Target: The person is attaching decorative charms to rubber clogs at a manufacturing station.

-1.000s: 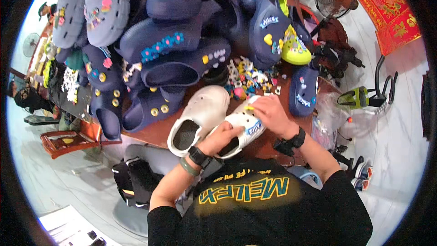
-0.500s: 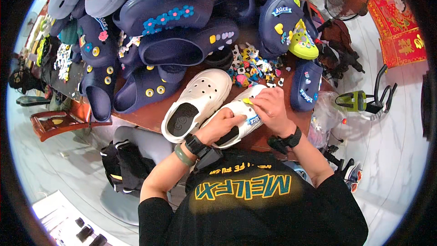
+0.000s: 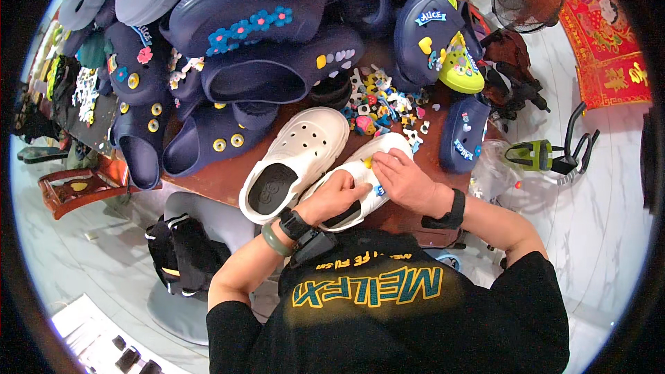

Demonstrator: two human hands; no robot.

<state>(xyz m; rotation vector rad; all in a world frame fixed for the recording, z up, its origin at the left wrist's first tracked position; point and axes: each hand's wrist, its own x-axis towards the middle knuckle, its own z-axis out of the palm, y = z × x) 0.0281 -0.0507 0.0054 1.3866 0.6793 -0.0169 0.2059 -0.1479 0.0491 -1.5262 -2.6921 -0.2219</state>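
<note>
Reddish-brown wood tops the table [image 3: 227, 174], where navy clogs [image 3: 267, 76] lie heaped. At its near edge, my left hand [image 3: 335, 199] grasps a white clog [image 3: 355, 172] beside its mate [image 3: 308, 135]; my right hand [image 3: 413, 181] touches its yellow charm [image 3: 368, 163], pinched or not I cannot tell.

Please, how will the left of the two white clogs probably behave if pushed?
The left white, perforated, foam-like clog would probably slide, not roll, because it rests sole-down on the brown table. It is probably light, being hollow and holed. Its upright walls suggest moderate stiffness.
</note>
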